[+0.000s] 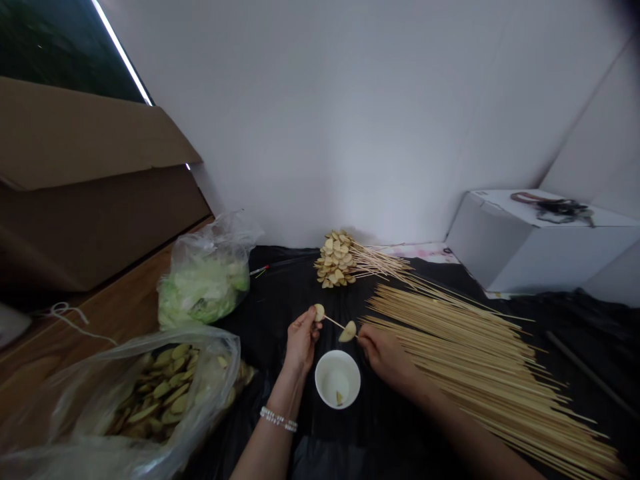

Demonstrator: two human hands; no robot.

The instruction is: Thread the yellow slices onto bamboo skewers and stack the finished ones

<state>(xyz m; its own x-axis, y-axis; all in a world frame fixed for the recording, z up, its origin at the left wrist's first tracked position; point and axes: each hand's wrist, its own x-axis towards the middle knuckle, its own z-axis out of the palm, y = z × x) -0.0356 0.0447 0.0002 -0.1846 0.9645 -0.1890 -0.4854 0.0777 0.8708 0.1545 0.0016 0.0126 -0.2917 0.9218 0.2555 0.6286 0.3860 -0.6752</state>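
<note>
Nearest to us, our left hand (pixel 301 340), with a white beaded bracelet (pixel 278 419) on its wrist, is closed around one end of a thin pale bamboo skewer (pixel 336 324), its fingertips (pixel 316 321) pinching a pale half-moon slice of what looks like potato (pixel 319 312). Our right hand (pixel 385 357) grasps the other end of the skewer, just beside a second pale half-moon slice (pixel 347 331) that appears to be threaded on it. The skewer and both slices lie between our hands, held up over a black plastic sheet (pixel 380 427). Just below and between our hands stands a round white cup (pixel 337 379), with one small pale slice (pixel 339 399) inside. Left of our left hand lies a clear plastic bag of green-skinned slices (pixel 165 393), and right of our right hand spreads a wide layer of loose bamboo skewers (pixel 475 360). Farther ahead of our hands lies a bundle of skewers packed with pale slices (pixel 335 260), with a clear bag of pale green shredded cabbage (pixel 205 293) to its left. Farther left, a large brown cardboard box (pixel 85 140) rises beyond a wooden surface (pixel 120 300); far right sits a white box (pixel 540 247).
</note>
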